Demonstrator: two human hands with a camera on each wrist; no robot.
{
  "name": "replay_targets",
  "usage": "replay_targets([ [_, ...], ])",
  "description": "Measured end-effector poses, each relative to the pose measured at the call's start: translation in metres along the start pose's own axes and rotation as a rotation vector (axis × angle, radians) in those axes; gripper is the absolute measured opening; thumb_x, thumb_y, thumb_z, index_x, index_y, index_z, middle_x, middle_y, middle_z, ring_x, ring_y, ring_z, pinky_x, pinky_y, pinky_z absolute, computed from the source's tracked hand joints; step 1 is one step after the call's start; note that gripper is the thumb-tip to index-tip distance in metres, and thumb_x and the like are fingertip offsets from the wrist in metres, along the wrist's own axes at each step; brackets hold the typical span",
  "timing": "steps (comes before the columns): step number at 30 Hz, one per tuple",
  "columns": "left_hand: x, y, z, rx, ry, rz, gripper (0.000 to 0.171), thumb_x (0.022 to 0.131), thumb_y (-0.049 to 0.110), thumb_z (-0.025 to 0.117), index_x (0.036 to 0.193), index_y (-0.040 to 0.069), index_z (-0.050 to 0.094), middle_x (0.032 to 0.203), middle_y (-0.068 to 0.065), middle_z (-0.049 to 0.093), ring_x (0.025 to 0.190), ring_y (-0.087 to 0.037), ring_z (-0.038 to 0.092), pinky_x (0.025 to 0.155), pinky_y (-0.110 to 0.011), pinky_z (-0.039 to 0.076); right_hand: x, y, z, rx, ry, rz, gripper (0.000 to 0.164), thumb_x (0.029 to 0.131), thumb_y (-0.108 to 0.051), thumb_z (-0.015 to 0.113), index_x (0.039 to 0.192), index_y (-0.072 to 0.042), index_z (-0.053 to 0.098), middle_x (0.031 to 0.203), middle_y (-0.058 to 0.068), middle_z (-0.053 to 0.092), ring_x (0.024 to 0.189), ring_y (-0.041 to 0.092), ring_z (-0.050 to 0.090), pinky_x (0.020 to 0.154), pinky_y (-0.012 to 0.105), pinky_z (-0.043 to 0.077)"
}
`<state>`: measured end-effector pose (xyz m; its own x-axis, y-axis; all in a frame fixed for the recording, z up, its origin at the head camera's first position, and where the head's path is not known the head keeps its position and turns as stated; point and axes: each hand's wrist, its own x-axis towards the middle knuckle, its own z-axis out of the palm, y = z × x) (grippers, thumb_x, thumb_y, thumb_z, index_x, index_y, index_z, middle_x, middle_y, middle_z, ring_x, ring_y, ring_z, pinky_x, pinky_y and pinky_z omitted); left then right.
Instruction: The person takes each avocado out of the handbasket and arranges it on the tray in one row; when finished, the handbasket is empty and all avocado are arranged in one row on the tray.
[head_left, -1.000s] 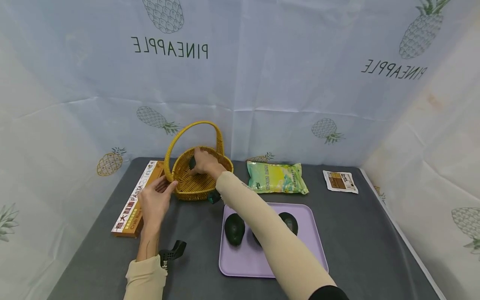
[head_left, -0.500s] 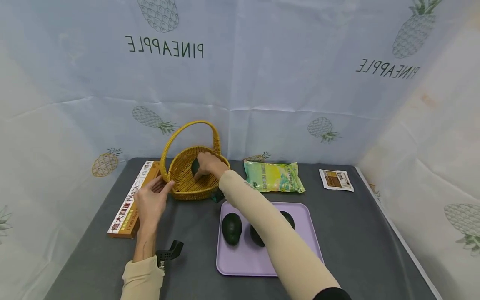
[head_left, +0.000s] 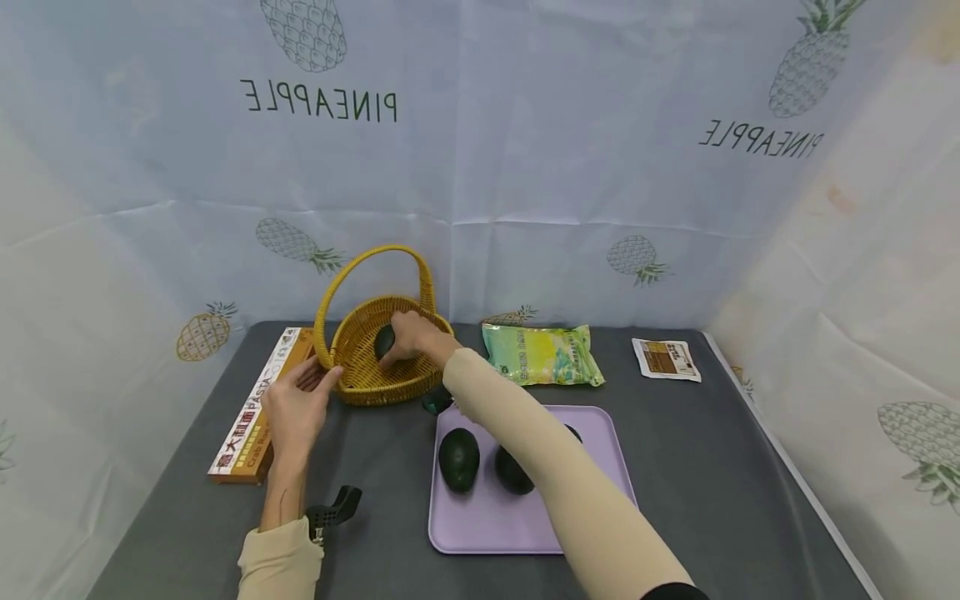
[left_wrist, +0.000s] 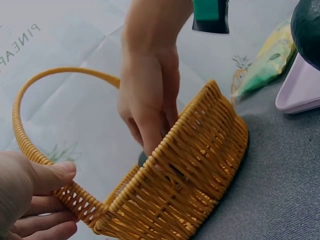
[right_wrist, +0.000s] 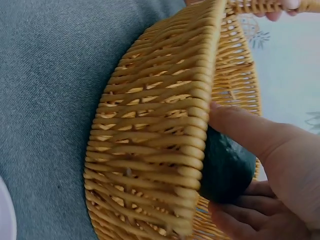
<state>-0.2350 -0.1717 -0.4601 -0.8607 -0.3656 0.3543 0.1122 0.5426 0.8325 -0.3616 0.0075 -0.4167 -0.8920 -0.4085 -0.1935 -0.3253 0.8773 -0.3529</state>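
A yellow wicker basket [head_left: 386, 392] with a tall arched handle stands at the back left of the dark table. My left hand [head_left: 294, 410] pinches the base of its handle between thumb and fingers. Inside the basket, my right hand [head_left: 416, 337] grips a dark green avocado [right_wrist: 227, 165]. The right wrist view has the thumb across its top and fingers beneath; the basket's wall covers part of it. On a lilac tray [head_left: 487, 533] lie two avocados, one at the left [head_left: 459, 460] and one in the middle [head_left: 513, 472]. A third avocado [head_left: 574, 432] is mostly hidden behind my right forearm.
A pasta box [head_left: 258, 417] lies left of the basket, close to my left hand. Behind the tray is a green-yellow packet [head_left: 542, 356], and a small white-brown sachet [head_left: 667, 360] lies at the back right. A pineapple-printed cloth [head_left: 525, 167] hangs behind the table.
Within the basket, my right hand and the avocado have shifted slightly nearer and to the right. The left hand keeps its hold on the handle. The head view has turned a little.
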Motion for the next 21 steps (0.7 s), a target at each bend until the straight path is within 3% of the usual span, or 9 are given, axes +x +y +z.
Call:
replay_targets([
  [3,0.0,0.0,0.001,0.003,-0.002,-0.006,0.048,0.095,0.022,0.08,0.134,-0.003,0.069,0.122,-0.027,0.073,0.109,-0.04,0.075,0.088,-0.049,0.06,-0.005,0.003,-0.008,0.008,0.01,-0.017,0.08,0.086,-0.046,0.085,0.145,-0.005,0.051,0.136,0.014,0.059,0.123,0.027,0.061,0.098,0.036,0.057],
  [11,-0.002,-0.001,0.001,0.011,-0.006,-0.017,0.05,0.095,0.023,0.08,0.136,-0.003,0.067,0.124,-0.028,0.072,0.11,-0.042,0.074,0.09,-0.052,0.061,-0.026,0.022,-0.036,0.052,-0.037,-0.089,0.07,0.084,-0.05,0.086,0.132,-0.006,0.058,0.123,0.01,0.063,0.106,0.022,0.063,0.084,0.031,0.058],
  [21,-0.001,0.001,0.0,0.01,-0.006,-0.028,0.05,0.095,0.023,0.08,0.136,-0.002,0.067,0.124,-0.028,0.072,0.111,-0.042,0.073,0.091,-0.053,0.061,-0.076,0.057,-0.076,0.047,-0.088,-0.194,0.081,0.083,-0.043,0.087,0.143,0.001,0.056,0.134,0.015,0.064,0.115,0.026,0.063,0.089,0.031,0.058],
])
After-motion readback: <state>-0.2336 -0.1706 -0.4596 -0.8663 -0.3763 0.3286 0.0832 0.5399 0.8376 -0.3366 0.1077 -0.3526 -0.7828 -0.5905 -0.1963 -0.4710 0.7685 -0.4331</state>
